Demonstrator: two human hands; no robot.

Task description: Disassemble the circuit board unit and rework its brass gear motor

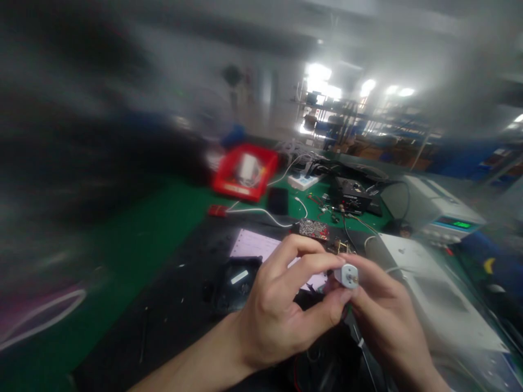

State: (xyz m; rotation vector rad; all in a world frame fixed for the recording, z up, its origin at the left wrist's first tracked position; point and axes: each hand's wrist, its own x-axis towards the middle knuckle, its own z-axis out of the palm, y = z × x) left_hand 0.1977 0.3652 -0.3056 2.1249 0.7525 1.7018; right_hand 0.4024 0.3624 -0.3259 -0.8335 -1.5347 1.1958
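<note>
A small silver DC motor (348,276) with a short brass-coloured shaft is held up over the bench, its shaft end turned toward me. My left hand (286,299) pinches it from the left between thumb and fingers. From the right, my right hand (386,310) has its thumb and fingers closed against the same motor; its fingertips are partly hidden behind it. Below the hands lies a dark object whose kind I cannot make out. An open black plastic housing (239,280) with a white label rests left of my left hand, beside a sheet of pink paper (255,244).
Behind the hands lie a circuit board (312,229), a dark phone-like slab (278,201) and a white cable. A red bin (245,171) stands farther back, near a white power strip (303,181). At right are a bench instrument (441,209) with green digits and a white box (437,294).
</note>
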